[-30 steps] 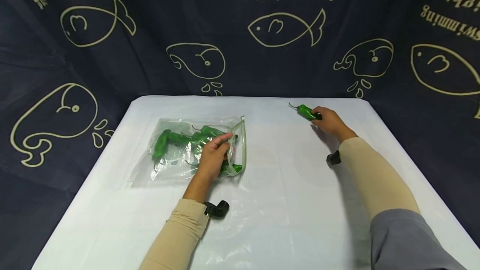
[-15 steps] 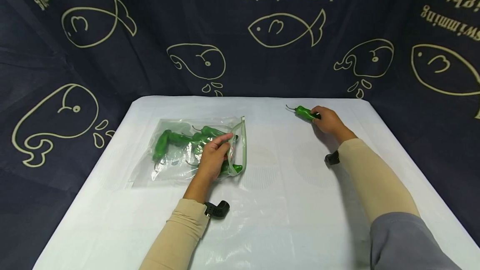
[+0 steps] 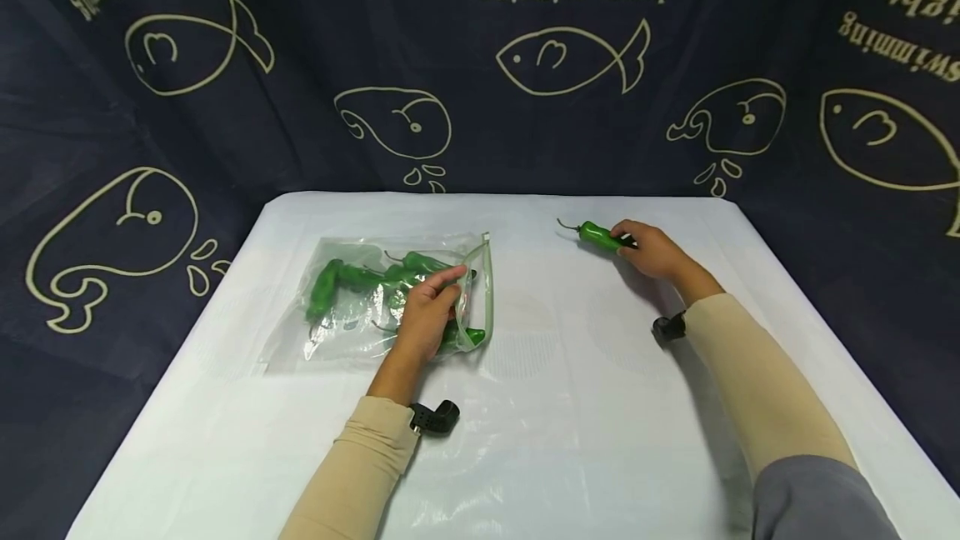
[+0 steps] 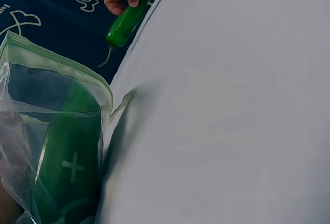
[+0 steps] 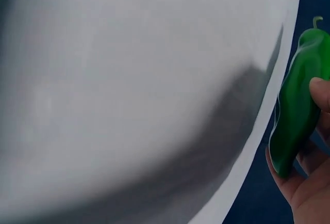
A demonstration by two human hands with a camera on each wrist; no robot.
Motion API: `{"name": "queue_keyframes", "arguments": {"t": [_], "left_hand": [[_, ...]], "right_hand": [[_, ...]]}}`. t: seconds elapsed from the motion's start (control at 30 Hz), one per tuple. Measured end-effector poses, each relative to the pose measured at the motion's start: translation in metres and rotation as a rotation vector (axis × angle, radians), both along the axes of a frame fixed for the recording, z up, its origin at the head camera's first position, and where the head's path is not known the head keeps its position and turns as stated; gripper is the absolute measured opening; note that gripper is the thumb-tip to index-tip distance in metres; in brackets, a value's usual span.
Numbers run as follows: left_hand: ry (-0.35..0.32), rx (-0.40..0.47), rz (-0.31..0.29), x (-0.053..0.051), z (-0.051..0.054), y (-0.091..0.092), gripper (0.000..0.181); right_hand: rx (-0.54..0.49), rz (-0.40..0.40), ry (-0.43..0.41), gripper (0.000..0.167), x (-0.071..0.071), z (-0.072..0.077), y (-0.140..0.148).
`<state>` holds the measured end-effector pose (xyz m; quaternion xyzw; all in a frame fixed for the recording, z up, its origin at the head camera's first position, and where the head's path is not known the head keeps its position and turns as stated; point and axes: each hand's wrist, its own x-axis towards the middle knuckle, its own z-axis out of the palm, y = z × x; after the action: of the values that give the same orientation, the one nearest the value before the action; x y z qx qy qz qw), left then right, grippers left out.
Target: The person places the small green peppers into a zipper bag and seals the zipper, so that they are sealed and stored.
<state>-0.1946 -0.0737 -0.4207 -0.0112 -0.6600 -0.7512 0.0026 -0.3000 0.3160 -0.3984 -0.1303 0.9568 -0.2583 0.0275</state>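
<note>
My right hand (image 3: 651,250) grips a green chili pepper (image 3: 596,234) near its tip, its thin stem pointing left, over the back right of the table. In the right wrist view the thumb and fingers close round the same pepper (image 5: 301,100). At the left, a clear zip bag (image 3: 292,348) lies on its side with several green peppers (image 3: 322,290) inside. Its green-edged mouth faces right and stands parted. My left hand (image 3: 429,311) pinches the bag by the mouth's edge. The left wrist view shows one large pepper (image 4: 69,157) just inside the mouth (image 4: 56,62).
A white cloth covers the table (image 3: 547,440). Behind and at both sides hangs a dark blue curtain (image 3: 465,157) with fish and whale drawings. Black wrist cameras sit on the left wrist (image 3: 437,418) and right wrist (image 3: 667,328).
My right hand has carried the pepper a little to the left and toward me. The left hand and the bag have stayed in place.
</note>
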Motion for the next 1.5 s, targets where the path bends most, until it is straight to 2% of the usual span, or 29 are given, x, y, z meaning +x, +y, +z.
{"name": "queue_keyframes", "arguments": {"t": [0.6,1.03,1.17,1.33,1.5], "left_hand": [[0.015,0.005,-0.003,0.001,0.0,-0.001,0.034],[0.005,0.017,-0.009,0.002,-0.001,0.0,0.034],[-0.003,0.008,-0.014,0.001,-0.001,0.0,0.034],[0.008,-0.001,-0.028,-0.001,0.001,0.0,0.035],[-0.002,0.009,-0.027,0.0,0.001,-0.001,0.035]], "right_hand": [[-0.045,0.172,0.025,0.031,0.021,0.007,-0.024],[-0.062,0.226,0.005,0.03,0.036,0.007,-0.044],[-0.06,0.241,-0.003,0.031,0.043,0.008,-0.05],[-0.063,0.271,-0.003,0.031,0.053,0.017,-0.06],[-0.066,0.329,0.0,0.031,0.067,0.022,-0.072]]}}
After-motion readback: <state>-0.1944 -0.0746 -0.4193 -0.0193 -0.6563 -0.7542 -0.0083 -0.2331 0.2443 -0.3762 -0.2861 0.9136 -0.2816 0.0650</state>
